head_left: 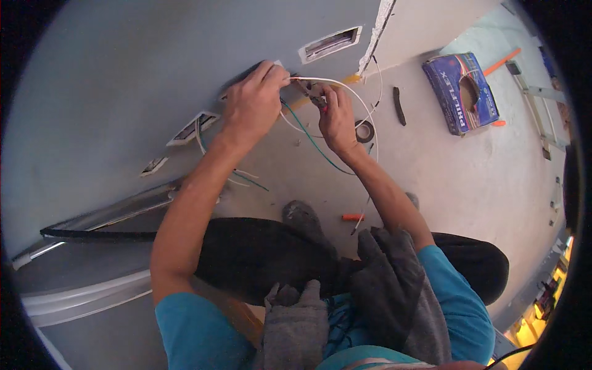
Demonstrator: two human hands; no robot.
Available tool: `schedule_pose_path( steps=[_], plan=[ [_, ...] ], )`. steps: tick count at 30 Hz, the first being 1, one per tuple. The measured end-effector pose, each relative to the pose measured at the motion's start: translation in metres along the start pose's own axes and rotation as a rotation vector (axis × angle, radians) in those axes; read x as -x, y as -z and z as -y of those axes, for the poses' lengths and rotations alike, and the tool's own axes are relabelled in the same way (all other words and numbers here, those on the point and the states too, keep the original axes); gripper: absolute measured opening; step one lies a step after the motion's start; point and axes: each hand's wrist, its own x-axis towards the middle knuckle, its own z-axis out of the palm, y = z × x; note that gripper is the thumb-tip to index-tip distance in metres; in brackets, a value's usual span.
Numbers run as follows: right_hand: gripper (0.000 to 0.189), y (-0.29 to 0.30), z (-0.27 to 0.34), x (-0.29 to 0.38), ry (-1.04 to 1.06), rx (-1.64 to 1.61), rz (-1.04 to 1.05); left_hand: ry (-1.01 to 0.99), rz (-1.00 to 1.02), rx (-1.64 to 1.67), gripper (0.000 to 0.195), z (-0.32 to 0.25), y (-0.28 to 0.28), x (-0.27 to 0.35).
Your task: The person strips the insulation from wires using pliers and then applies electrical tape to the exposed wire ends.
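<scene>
My left hand is up against the grey wall, pinching the end of a white electrical wire between thumb and fingers. Pliers with a bit of red on the handle are gripped in my right hand. Their jaws point towards the wire end by my left fingertips; whether they touch it I cannot tell. From that end the white wire loops right and down past my right wrist. A green wire hangs from beneath my left hand and curves behind my right forearm. My left hand partly covers a wall opening.
Rectangular wall openings line the wall; white and green wires come out of one. On the floor lie black tape, a dark strip, an orange tube piece and a blue Philflex wire box. A ladder lies right.
</scene>
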Motion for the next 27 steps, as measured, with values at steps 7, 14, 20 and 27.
schedule_pose_path(
  steps=[7, 14, 20, 27],
  plan=[
    [0.043, 0.001, 0.000, -0.001, 0.003, -0.063, 0.025, 0.000, 0.007, 0.018, 0.006, 0.004, -0.003, 0.000],
    [0.016, 0.026, 0.031, 0.017, -0.334, -0.347, 0.377, -0.112, 0.062, -0.160, 0.015, 0.004, -0.004, 0.003],
    [0.032, 0.092, 0.047, -0.017, -0.641, -0.610, 0.863, -0.113, 0.011, -0.139, 0.006, 0.000, -0.004, 0.000],
    [0.033, 0.162, 0.018, -0.091, -0.690, -0.631, 1.266, 0.162, 0.199, -0.145, 0.020, -0.021, 0.018, -0.005]
  ],
)
